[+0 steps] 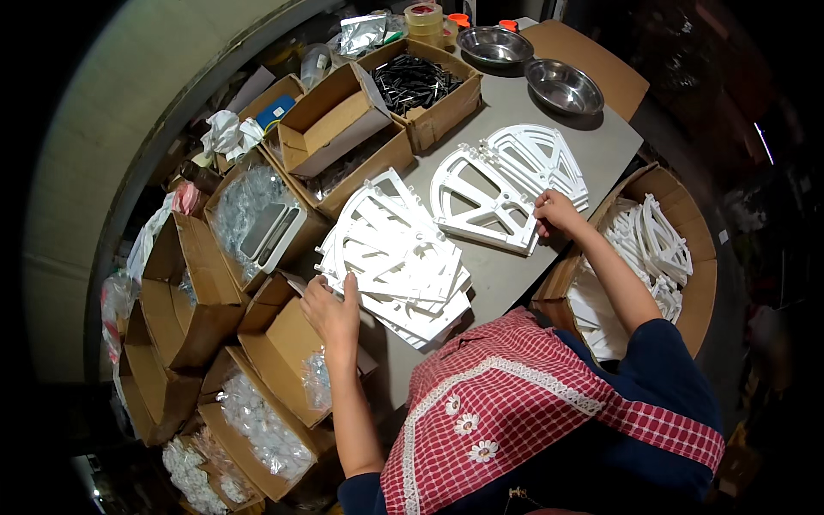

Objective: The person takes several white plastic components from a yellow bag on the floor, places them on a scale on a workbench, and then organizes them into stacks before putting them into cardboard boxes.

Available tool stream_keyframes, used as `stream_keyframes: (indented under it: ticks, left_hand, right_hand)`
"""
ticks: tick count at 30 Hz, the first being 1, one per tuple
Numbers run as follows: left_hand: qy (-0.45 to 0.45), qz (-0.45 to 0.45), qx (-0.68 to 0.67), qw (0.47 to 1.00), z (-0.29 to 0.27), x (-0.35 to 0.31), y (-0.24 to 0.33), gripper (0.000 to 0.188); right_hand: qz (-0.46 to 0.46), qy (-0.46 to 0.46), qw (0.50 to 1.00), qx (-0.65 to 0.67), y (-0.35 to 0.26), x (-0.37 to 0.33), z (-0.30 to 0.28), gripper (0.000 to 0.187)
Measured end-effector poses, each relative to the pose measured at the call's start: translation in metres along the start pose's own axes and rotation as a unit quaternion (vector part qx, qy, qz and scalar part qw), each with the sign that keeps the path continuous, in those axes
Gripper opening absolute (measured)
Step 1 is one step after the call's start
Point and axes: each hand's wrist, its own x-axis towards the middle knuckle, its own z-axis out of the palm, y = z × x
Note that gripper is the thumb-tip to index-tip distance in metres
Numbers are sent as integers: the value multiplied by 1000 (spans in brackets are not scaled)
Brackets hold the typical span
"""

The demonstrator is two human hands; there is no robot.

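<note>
A fanned-out stack of white plastic quarter-circle frames (390,249) lies on the grey table in front of me. At its near left corner is my left hand (333,319), thumb over the edge and fingers along the side, gripping the pile. Farther right, a second pile of the same frames (482,199) stands more squarely stacked. My right hand (558,213) has its fingers curled at the right edge of that pile, pinching a frame; the fingertips are partly hidden. Behind it, touching, more white frames (536,159) are spread at the back right.
Two steel bowls (564,87) sit at the table's far end. A carton of black parts (412,83) and several open cartons, one with clear plastic bags (257,206), line the left. By my right arm stands a large carton (697,225) holding more white frames.
</note>
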Motion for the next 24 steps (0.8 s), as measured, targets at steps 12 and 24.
stream_keyframes:
  ticks: [12,24]
  left_hand:
    - [-80,-91,-150,981,-14,2,4,37]
    - [-57,-112,-256,958,-4,-7,-2,24]
  right_hand:
    - [-205,147,858,-448,9,2,10,11]
    - [-127,-259,953,-88,-41,-56,118,28]
